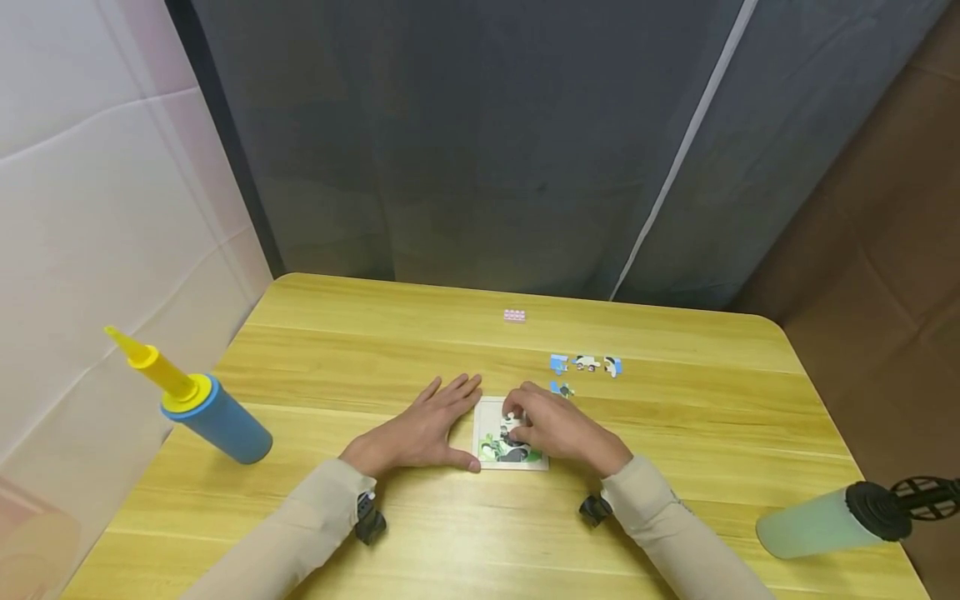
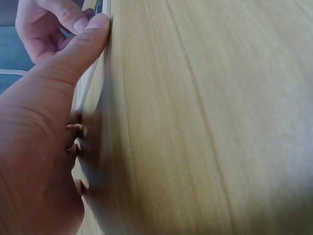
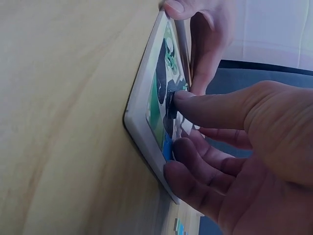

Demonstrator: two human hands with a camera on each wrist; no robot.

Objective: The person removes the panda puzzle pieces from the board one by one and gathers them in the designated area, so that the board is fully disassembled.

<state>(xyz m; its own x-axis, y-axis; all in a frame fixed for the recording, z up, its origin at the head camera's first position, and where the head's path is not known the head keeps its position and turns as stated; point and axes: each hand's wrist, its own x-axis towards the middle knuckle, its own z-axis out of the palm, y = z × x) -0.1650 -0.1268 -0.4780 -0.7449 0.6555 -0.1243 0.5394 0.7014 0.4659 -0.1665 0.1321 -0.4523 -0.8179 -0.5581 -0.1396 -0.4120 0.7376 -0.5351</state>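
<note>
A small white-rimmed jigsaw puzzle tray (image 1: 487, 405) lies flat on the table, its lower part filled with green, black and white pieces (image 1: 513, 453). My left hand (image 1: 423, 427) lies spread along the tray's left side, with the thumb tip touching its lower left corner. Over the tray, my right hand (image 1: 558, 427) pinches a black-and-white puzzle piece (image 3: 172, 104) between thumb and fingers, low against the picture. The fingers partly cover that piece. Just behind the right hand lies a loose blue and green puzzle piece (image 1: 556, 387), partly hidden.
Several loose puzzle pieces (image 1: 587, 363) lie in a row behind the tray to the right. Farther back is a pink toy brick (image 1: 514, 316). A blue and yellow hand pump (image 1: 232, 425) stands at left, and a pale green bottle (image 1: 810, 525) with a black top at right.
</note>
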